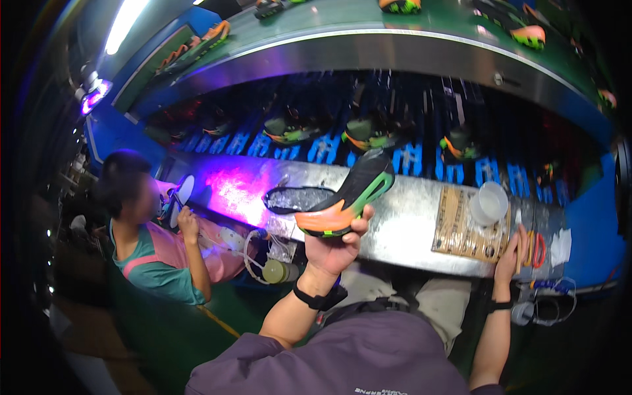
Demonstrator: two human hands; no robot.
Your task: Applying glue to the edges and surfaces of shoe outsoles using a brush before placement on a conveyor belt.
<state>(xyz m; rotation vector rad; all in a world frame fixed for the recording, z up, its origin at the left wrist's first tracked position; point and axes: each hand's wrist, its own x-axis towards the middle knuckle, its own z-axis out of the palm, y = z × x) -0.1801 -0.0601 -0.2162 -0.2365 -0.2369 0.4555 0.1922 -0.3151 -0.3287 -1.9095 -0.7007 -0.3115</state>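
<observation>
My left hand (335, 250) is raised over the metal bench, its fingers closed around the lower end of a shoe sole (337, 209). The sole is tilted, with orange at the low end, green along the side and black toward the top. Behind it on the bench lies a black, sole-shaped outline (280, 197) with a pale, shiny middle, partly hidden by the held sole. At the bench's right, my right hand (511, 255) reaches up beside the cardboard sheet (453, 227), fingers stretched out next to a small white-tipped tool (519, 216) and red-handled scissors (540, 250).
A translucent cup (489, 204) stands on the cardboard. Dark shoes (370, 133) sit on a rack with blue supports (408, 158) beyond the bench (401, 243). Above runs a green conveyor (316, 20) carrying more shoe parts. A co-worker (161, 243) works at the left. White paper (561, 247) lies far right.
</observation>
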